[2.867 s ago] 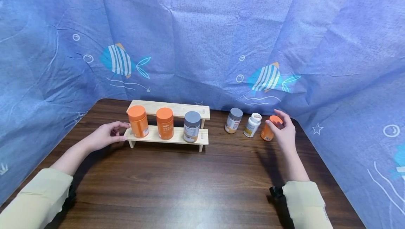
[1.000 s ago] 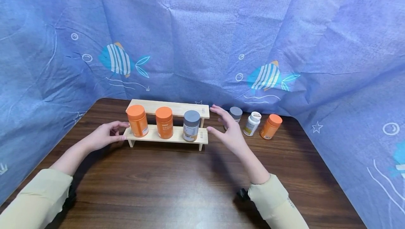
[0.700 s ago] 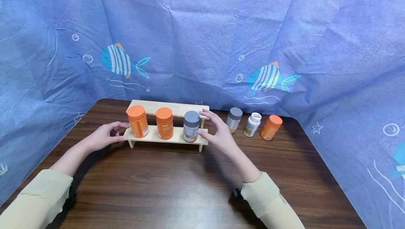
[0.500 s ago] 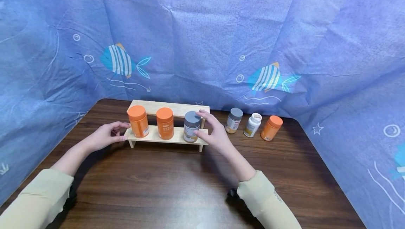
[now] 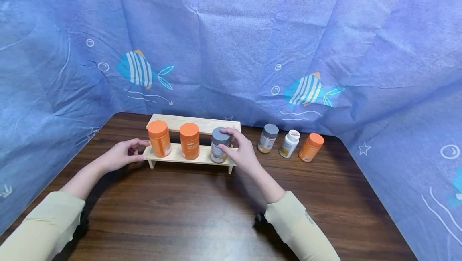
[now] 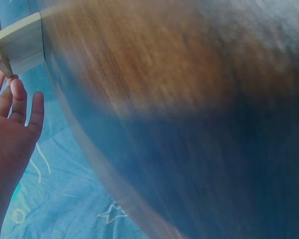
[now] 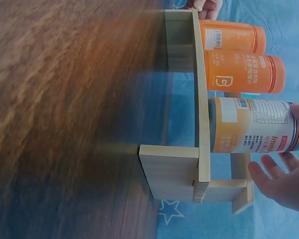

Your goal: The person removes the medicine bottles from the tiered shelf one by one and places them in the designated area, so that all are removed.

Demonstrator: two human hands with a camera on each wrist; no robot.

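A two-tier wooden shelf (image 5: 177, 156) stands on the table, its lower board bearing an orange jar (image 5: 159, 140), a second orange jar (image 5: 189, 142) and a grey-lidded supplement jar (image 5: 217, 152), all upright. My left hand (image 5: 120, 156) holds the lower board's left end between thumb and fingers; the left wrist view shows fingertips at the wood. From the right, my right hand (image 5: 243, 152) grips the grey-lidded jar near its lid, index finger over the top and thumb at the front. In the right wrist view this jar (image 7: 254, 124) sits against the board.
Right of the shelf stand another grey-lidded jar (image 5: 268, 138), a white bottle (image 5: 289, 144) and an orange bottle (image 5: 311, 148) in a row. The upper board (image 5: 195, 123) is behind the jars. A blue fish-print cloth (image 5: 231, 52) hangs behind the brown table (image 5: 180, 213).
My right hand has left the orange bottle at the far right, moved left past the other bottles, and closed around the grey-lidded jar on the shelf. My left hand stays in place.
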